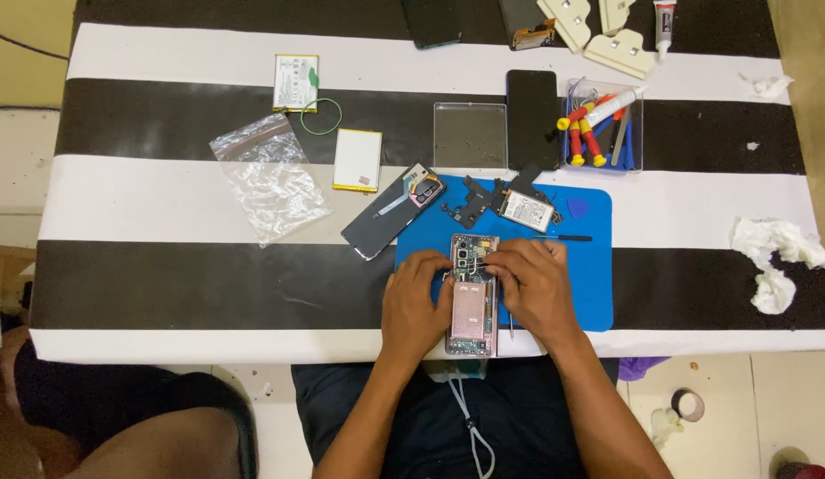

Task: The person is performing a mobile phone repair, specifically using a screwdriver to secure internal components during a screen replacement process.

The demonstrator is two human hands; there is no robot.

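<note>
While both hands work over the opened phone (473, 297), the risks sit mostly in its exposed insides. That phone lies face down, back cover off, on the lower left part of the blue mat (590, 266), its pink-covered battery toward the person and the circuit board and camera modules at the far end. The left hand (416, 302) rests against the phone's left edge, fingers curled onto the frame, steadying it rather than pinching anything that I can make out. The right hand (535, 286) has its fingers drawn together near the board; it seems to pinch a thin tool or part at the phone's upper right, though what exactly is too small to tell.

A slip of that fine grip could, I judge, scratch the board or tear a ribbon connector, since the fingertips crowd the small components. Pressing hard on the battery could dent it. Just beyond the phone lie loose pieces: the removed back cover (393, 211), a small board with a metal shield (526, 209) and dark bracket parts (470, 197); a sweeping wrist could scatter them off the mat. A thin rod-like tool (511, 326) lying just right of the phone, under the right wrist, could roll off the counter (164, 284).
</note>
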